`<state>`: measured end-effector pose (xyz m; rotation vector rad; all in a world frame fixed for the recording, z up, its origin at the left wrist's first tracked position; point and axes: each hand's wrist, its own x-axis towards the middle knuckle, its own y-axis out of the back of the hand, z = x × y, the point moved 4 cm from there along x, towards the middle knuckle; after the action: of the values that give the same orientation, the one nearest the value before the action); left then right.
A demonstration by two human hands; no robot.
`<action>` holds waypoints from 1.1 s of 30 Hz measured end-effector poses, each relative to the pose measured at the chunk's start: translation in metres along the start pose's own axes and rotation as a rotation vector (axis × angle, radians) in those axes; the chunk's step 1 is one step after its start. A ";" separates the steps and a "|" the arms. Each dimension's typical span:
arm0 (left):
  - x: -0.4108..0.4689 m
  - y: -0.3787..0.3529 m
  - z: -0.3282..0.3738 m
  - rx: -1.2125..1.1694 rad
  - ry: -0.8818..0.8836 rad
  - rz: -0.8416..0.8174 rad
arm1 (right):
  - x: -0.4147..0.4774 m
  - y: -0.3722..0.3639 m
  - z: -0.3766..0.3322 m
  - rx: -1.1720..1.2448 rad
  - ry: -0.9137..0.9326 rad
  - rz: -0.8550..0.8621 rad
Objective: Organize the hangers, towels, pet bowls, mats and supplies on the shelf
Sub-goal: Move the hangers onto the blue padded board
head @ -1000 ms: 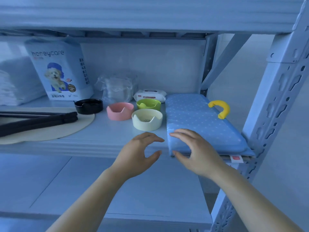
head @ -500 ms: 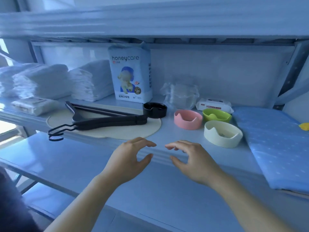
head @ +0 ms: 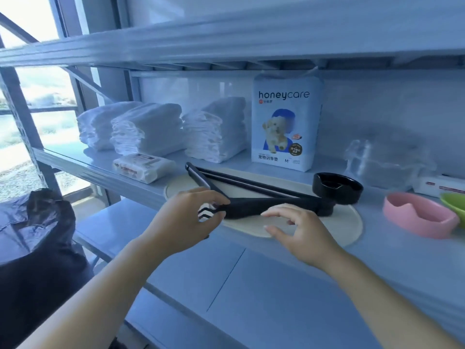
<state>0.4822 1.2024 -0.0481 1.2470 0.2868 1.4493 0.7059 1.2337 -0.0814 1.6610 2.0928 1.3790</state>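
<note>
While both hands work at the front edge of the shelf, the step in hand appears to be the hangers: a bundle of black plastic clothes hangers (head: 254, 197) lies flat across a round cream mat (head: 337, 222), hooks pointing left past the mat's edge. The left hand (head: 186, 222) is at the hook end, thumb and fingers curled around the neck of the bundle; whether the grip has fully closed cannot be told. The right hand (head: 302, 235) hovers just in front of the bundle's thick shoulder section, fingers spread and slightly curled, holding nothing.

The next move likely calls for closing both hands on the bundle and lifting it as one unit, keeping the smooth, rigid arms aligned so they do not fan apart. The far end touches or nearly touches a glossy black round pet bowl (head: 337, 188), so a straight lift is safer than a slide.

Outward from there: a matte pink bowl with a notched rim (head: 420, 215) sits to the right, a green bowl (head: 455, 202) partly out of view beside it. Behind stand a white printed pack of pet training pads (head: 285, 124), three stacks of folded white towels (head: 214, 129), a soft wrapped white packet (head: 143, 167), and crinkled clear plastic packaging (head: 385, 159), all on the pale blue metal shelf (head: 105, 165).
</note>
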 end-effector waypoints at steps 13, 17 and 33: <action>0.090 -0.030 -0.067 0.131 -0.105 -0.538 | 0.077 -0.010 0.024 -0.282 -0.090 -0.205; 0.097 -0.033 -0.090 0.162 -0.084 -0.609 | 0.085 -0.017 0.035 -0.306 -0.113 -0.251; 0.106 -0.033 -0.109 -0.056 -0.102 -0.541 | 0.091 -0.022 0.042 -0.387 -0.107 -0.203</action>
<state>0.4365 1.3507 -0.0626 1.0852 0.4697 0.9213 0.6805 1.3327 -0.0840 1.3004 1.7418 1.4762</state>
